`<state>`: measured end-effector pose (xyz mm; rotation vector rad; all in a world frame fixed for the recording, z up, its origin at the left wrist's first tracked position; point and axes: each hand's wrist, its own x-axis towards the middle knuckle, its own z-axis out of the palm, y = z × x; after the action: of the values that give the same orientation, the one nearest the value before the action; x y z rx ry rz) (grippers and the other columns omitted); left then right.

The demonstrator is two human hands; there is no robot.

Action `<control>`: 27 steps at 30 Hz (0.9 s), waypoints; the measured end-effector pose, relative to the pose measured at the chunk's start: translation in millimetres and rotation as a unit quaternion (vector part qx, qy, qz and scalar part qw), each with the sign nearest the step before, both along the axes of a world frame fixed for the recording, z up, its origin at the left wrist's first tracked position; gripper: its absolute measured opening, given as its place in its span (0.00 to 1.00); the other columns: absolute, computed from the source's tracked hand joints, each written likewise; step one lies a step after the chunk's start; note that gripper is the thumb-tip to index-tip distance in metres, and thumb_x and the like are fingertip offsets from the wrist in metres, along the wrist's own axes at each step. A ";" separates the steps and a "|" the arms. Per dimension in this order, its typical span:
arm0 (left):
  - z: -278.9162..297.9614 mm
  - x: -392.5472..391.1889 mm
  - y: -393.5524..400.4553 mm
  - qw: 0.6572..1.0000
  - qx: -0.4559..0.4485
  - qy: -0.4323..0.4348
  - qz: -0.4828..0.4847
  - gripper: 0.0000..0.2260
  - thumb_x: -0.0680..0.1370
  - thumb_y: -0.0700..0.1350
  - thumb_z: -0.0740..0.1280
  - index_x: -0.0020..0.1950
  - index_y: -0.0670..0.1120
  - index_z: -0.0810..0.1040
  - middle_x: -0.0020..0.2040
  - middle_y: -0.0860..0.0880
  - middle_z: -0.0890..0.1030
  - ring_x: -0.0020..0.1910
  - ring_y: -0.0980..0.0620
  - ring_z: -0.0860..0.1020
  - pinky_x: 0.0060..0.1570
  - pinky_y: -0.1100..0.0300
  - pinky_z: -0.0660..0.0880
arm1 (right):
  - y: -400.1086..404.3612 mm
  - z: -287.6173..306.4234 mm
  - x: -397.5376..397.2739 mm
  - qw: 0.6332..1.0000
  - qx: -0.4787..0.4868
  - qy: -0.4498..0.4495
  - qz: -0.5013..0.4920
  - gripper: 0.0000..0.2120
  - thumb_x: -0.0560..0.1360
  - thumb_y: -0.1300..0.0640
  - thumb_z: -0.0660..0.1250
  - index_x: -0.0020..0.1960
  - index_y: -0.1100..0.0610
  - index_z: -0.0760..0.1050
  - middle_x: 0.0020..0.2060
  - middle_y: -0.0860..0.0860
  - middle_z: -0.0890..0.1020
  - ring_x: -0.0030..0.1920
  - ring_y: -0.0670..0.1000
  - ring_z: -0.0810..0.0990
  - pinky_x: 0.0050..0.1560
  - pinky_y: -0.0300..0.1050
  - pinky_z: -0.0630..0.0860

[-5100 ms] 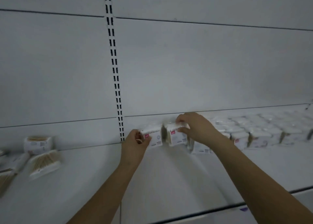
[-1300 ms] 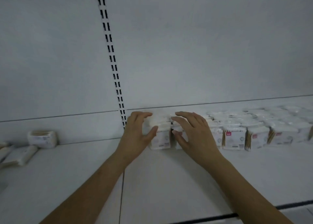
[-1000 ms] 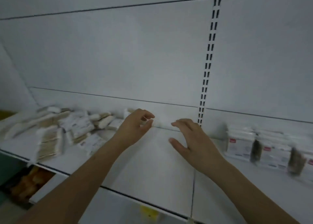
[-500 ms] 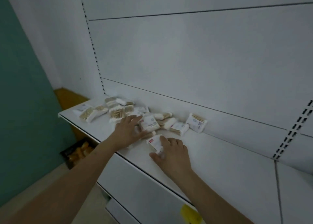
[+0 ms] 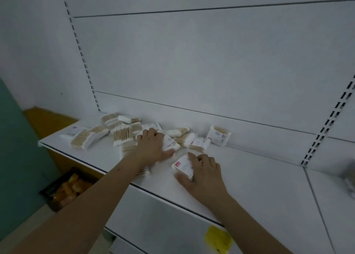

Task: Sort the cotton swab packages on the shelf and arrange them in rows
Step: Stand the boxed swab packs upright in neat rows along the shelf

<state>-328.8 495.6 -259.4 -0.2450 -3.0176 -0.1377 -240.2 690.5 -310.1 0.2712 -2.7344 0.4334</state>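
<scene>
The right hand is the nearer of the two. Its fingers curl over a single package with a red tag, thumb against the near edge, so the package appears pinched between thumb and fingers while it lies on the white shelf. Just beyond and to the left of it, the left hand presses down with fingers spread nearly flat across another package at the edge of the heap; whether the thumb has closed under it cannot be told.

Beyond the left fingers lies the loose pile of cotton swab packages, tilted and overlapping, some showing wooden sticks, others their labels. To the right of the pile, one package leans against the back panel, apart from the rest.

The step in hand looks like drawing two packages out of the jumble. To do it well, each should probably be slid clear of its neighbours before lifting, since the wrappers overlap and a straight lift could drag others toward the shelf's front edge. Turning the labels the same way while they are held would likely save fuss later. The bare shelf to the right of the right fingers offers room for a row.
</scene>
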 end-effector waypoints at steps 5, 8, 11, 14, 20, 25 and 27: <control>9.2 -8.4 3.9 0.978 0.168 0.054 -0.115 0.40 0.59 0.67 0.69 0.66 0.50 0.68 0.61 0.47 0.73 0.60 0.45 0.72 0.59 0.55 0.67 | 14.8 19.4 -2.4 0.975 -0.178 -0.132 0.010 0.36 0.68 0.40 0.66 0.72 0.54 0.65 0.59 0.53 0.71 0.59 0.53 0.71 0.56 0.40 0.66; 25.2 -8.8 15.6 0.937 0.310 0.015 -0.158 0.36 0.63 0.50 0.81 0.64 0.53 0.63 0.56 0.46 0.74 0.53 0.47 0.77 0.50 0.59 0.74 | 36.1 33.3 -2.5 0.960 -0.228 -0.164 0.002 0.29 0.71 0.51 0.74 0.68 0.53 0.69 0.58 0.51 0.74 0.51 0.46 0.73 0.43 0.26 0.67; 30.2 -11.1 36.9 0.927 0.345 -0.002 -0.143 0.38 0.66 0.51 0.81 0.70 0.50 0.63 0.60 0.47 0.72 0.57 0.49 0.75 0.57 0.56 0.73 | 59.5 50.1 11.6 0.932 -0.326 -0.157 0.010 0.18 0.73 0.54 0.73 0.61 0.46 0.72 0.54 0.50 0.81 0.49 0.51 0.81 0.48 0.35 0.77; 34.0 -9.4 67.9 0.885 0.438 -0.087 -0.130 0.27 0.75 0.55 0.72 0.69 0.47 0.68 0.61 0.43 0.74 0.49 0.52 0.75 0.47 0.59 0.74 | 83.6 57.3 33.7 0.885 -0.433 -0.171 0.021 0.13 0.78 0.56 0.67 0.60 0.44 0.72 0.50 0.49 0.82 0.42 0.50 0.82 0.44 0.44 0.81; 32.5 9.1 137.8 0.820 0.519 -0.139 -0.197 0.13 0.81 0.39 0.64 0.63 0.51 0.71 0.51 0.50 0.80 0.45 0.52 0.77 0.43 0.58 0.76 | 154.4 54.8 72.8 0.844 -0.514 -0.153 -0.013 0.14 0.79 0.59 0.64 0.62 0.47 0.75 0.53 0.47 0.82 0.49 0.47 0.81 0.45 0.43 0.79; 31.2 32.2 220.0 0.809 0.510 -0.152 -0.250 0.09 0.76 0.40 0.71 0.54 0.49 0.77 0.45 0.53 0.82 0.42 0.55 0.79 0.38 0.65 0.78 | 229.0 58.6 113.0 0.795 -0.590 -0.099 -0.103 0.12 0.76 0.64 0.68 0.59 0.57 0.77 0.55 0.55 0.83 0.56 0.55 0.82 0.55 0.50 0.81; 30.4 45.4 252.4 0.809 0.486 -0.177 -0.279 0.09 0.76 0.40 0.72 0.52 0.53 0.78 0.42 0.55 0.83 0.42 0.55 0.80 0.39 0.63 0.78 | 259.9 57.7 132.4 0.812 -0.563 -0.067 -0.141 0.04 0.76 0.61 0.70 0.48 0.60 0.76 0.44 0.50 0.84 0.45 0.50 0.83 0.49 0.40 0.80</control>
<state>-283.4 748.0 -229.0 -1.0376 -2.5935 -1.8514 -107.8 950.4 -252.4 -0.4857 -2.0728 1.8606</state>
